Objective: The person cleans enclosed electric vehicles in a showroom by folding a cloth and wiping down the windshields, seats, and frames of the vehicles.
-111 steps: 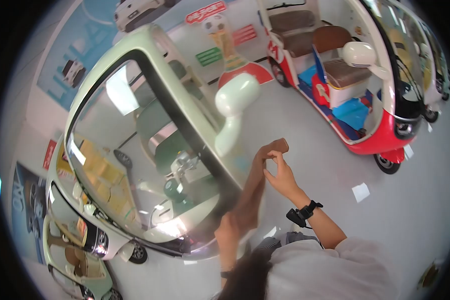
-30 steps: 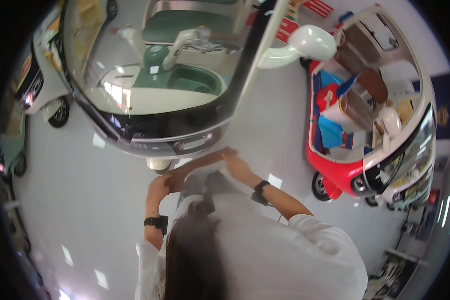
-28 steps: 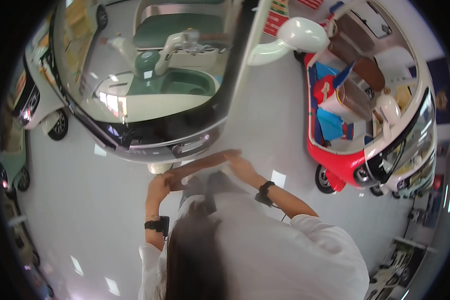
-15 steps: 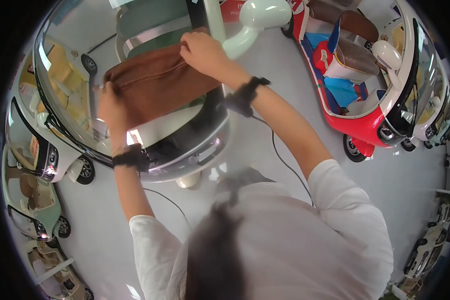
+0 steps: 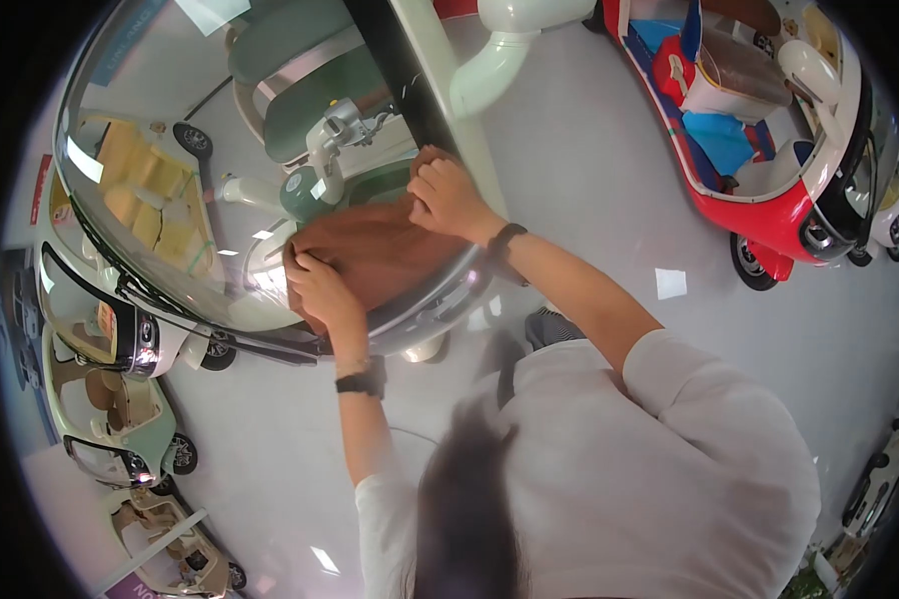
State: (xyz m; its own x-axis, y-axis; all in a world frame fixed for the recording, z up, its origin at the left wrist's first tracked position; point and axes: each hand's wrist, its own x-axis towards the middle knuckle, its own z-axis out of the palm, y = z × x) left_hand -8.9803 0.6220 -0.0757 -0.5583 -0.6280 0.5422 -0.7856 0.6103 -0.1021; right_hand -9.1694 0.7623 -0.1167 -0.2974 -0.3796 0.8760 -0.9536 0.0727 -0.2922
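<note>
A brown cloth (image 5: 390, 258) stretches between my two hands over the lower windshield (image 5: 235, 270) of a pale green small vehicle. My left hand (image 5: 326, 299) grips its left end, fingers bent over the fabric. At the upper right corner, my right hand (image 5: 451, 202) is closed around a bunched piece of the cloth. The cloth is creased near both hands and covers part of the glass and the dark lower edge. Through the glass I see the handlebar (image 5: 348, 125) and green seats (image 5: 320, 100).
A pale green side mirror (image 5: 489, 75) juts out right of the windshield. A red and white small vehicle (image 5: 759, 190) stands to the right, with several more (image 5: 120, 399) along the left. A dark shoe (image 5: 551, 327) is on the grey floor.
Both hands have moved down the windshield toward me with the cloth, and my left hand has shifted right. The handlebar, hidden before, now shows. The view has shifted too.
</note>
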